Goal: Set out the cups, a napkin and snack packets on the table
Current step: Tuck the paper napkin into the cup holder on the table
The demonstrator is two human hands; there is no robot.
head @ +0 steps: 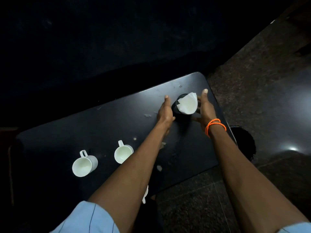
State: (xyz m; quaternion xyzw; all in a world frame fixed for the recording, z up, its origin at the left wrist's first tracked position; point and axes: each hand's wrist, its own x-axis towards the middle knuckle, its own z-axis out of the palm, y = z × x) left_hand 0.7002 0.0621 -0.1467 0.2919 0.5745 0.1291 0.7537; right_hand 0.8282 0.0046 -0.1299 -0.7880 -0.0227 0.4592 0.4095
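on the dark tabletop (104, 125), at its left end, a white mug (84, 163) lies tipped toward the near edge, its handle pointing away from the person; just to the right of it a second white mug (122, 153) sits in the same way, its near rim hidden behind the person's left forearm; pale specks and smears dot the surface between the mugs and the far right corner; further right the left hand (165, 111) stands on edge with fingers straight and together, just beside the left wall of a black holder (176, 107), and i cannot tell whether it actually touches it; the holder stands upright near the far right corner of the table, with a white folded napkin (188, 103) stuck in it and fanning out above the rim; on the other side the right hand (205, 106) is also flat and relaxed, fingers straight, close beside the holder and gripping nothing; an orange bead bracelet (214, 126) circles that wrist; light blue sleeves show at the bottom; beyond the table's right edge lies speckled stone floor (260, 73).
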